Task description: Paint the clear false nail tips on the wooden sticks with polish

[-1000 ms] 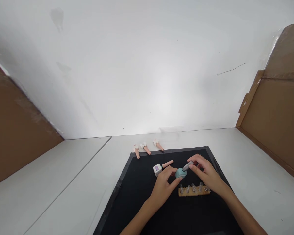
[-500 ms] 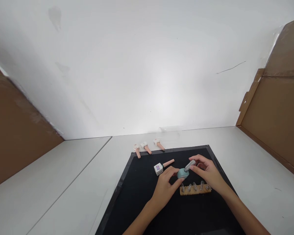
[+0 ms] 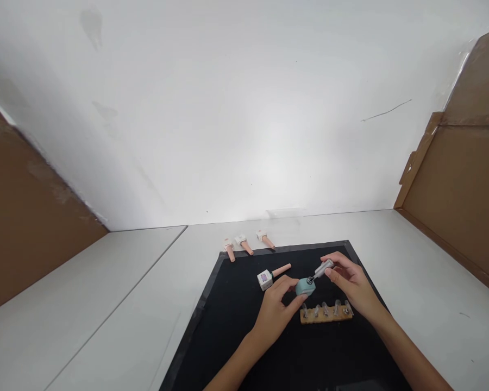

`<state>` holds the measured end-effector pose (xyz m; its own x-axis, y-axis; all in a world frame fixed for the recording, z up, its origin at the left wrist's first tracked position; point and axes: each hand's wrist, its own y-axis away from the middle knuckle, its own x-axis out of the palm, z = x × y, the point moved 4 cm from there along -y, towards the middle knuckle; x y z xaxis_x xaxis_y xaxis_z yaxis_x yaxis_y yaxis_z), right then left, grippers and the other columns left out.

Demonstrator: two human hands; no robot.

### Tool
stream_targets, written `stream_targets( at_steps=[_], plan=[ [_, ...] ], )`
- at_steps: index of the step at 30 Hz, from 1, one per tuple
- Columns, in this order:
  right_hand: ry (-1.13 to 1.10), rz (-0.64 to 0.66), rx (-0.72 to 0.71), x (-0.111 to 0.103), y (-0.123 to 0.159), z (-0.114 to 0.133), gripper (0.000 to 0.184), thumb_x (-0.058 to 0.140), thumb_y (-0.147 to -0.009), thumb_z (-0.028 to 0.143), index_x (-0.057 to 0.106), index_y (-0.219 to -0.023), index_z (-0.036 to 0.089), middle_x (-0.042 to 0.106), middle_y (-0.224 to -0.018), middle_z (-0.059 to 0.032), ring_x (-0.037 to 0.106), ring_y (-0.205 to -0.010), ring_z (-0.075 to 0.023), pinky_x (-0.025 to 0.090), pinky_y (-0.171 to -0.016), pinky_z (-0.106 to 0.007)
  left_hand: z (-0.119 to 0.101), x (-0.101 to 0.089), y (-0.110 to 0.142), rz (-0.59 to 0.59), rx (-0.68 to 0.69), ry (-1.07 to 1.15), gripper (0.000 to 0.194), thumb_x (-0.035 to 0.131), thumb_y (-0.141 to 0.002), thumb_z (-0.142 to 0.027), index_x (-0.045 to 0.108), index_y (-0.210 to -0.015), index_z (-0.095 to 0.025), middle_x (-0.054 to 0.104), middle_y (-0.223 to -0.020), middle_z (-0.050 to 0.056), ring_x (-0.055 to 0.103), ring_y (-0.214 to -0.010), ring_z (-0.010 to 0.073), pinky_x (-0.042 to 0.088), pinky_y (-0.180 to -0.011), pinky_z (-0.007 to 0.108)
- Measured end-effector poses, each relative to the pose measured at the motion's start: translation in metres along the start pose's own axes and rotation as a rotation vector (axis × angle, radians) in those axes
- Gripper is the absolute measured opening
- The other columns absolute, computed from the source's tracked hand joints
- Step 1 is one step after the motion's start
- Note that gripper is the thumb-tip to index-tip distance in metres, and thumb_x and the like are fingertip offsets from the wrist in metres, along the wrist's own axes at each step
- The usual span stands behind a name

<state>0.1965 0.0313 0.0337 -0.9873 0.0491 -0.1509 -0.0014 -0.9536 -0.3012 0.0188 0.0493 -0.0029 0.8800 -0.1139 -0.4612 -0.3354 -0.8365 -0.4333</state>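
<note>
My left hand [image 3: 277, 305] is closed around a teal nail polish bottle [image 3: 305, 287], which leans over the black mat [image 3: 244, 336]. Between the fingertips of my right hand [image 3: 349, 281] is the bottle's silver brush cap [image 3: 324, 268]. The cap is lifted a little off the neck, and its dark stem still reaches into the opening. Just below the bottle lies a wooden strip [image 3: 326, 315] carrying several clear nail tips in a row. Beside my left hand a white bottle [image 3: 264, 279] with a purple flower mark and a long pink cap rests on its side.
Three more white bottles with pink caps [image 3: 230, 253] lie along the mat's far edge. A white wall [image 3: 244, 119] rises behind the white table [image 3: 118, 304]. Brown cardboard panels stand at the left [image 3: 32, 217] and right [image 3: 460, 201].
My right hand has moved up and right with the silver cap, drawing it out of the bottle's neck so the stem shows. My left hand keeps hold of the bottle.
</note>
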Motion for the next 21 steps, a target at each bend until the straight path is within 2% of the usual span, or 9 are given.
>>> stream_targets(
  at_steps=[11,21],
  plan=[
    [-0.001,-0.072,-0.023,-0.006,-0.0003,-0.0034,0.031,0.062,-0.081,0.051,0.066,-0.096,0.024,0.058,-0.084,-0.0033,0.056,-0.066,-0.0162,0.048,-0.057,-0.027,0.002,-0.0001,0.0007,-0.01,0.038,-0.025,0.025,0.056,-0.084,-0.039,0.066,-0.079,-0.017,0.065,-0.071,0.006,0.06,-0.067,0.0191,0.05,-0.061,0.03],
    [0.01,-0.041,-0.024,-0.0039,0.0008,-0.0003,0.032,0.06,-0.082,0.051,0.066,-0.096,0.024,0.056,-0.08,-0.0027,0.054,-0.062,-0.0151,0.05,-0.056,-0.027,-0.0006,-0.0002,-0.0005,-0.013,0.054,-0.033,0.025,0.056,-0.084,-0.039,0.066,-0.078,-0.017,0.065,-0.069,0.005,0.06,-0.065,0.0187,0.05,-0.06,0.03]
  ],
)
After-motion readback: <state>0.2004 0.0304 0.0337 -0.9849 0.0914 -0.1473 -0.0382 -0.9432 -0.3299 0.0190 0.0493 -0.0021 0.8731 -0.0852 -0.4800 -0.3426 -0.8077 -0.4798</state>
